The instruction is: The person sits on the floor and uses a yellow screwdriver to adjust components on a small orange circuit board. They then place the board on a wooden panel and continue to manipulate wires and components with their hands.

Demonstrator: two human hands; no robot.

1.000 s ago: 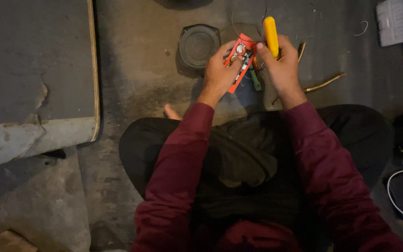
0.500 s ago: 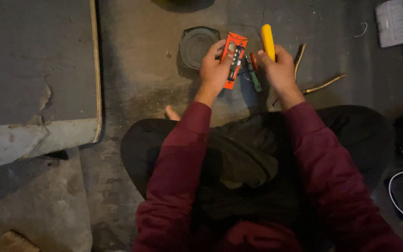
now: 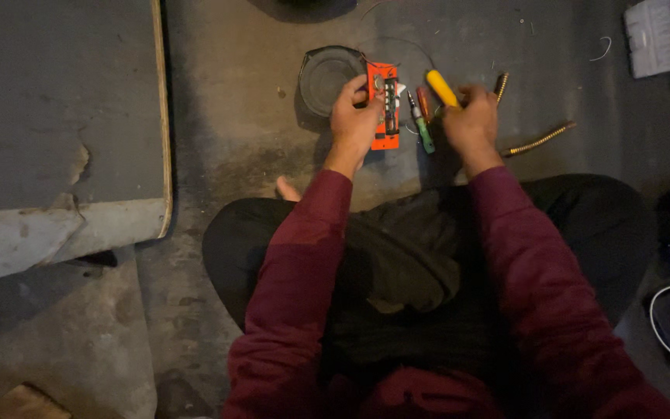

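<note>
My left hand (image 3: pixel 354 116) clamps the flat orange rectangular device (image 3: pixel 385 105) against the concrete floor (image 3: pixel 226 116). My right hand (image 3: pixel 471 124) grips the yellow-handled screwdriver (image 3: pixel 441 87), just beside.

Rough matt concrete floor (image 3: pixel 234 116), glossy orange plastic board (image 3: pixel 385 105), ribbed metal hose (image 3: pixel 538 141)

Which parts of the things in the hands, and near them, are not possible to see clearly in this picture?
Head view:
- Yellow-handled tool: its tip is hidden inside the right hand.
- Orange device: its left edge is covered by the left hand; its small parts are too small to tell.
- White paper: cut off by the top edge.
- White cable: cut off by the right edge.
</note>
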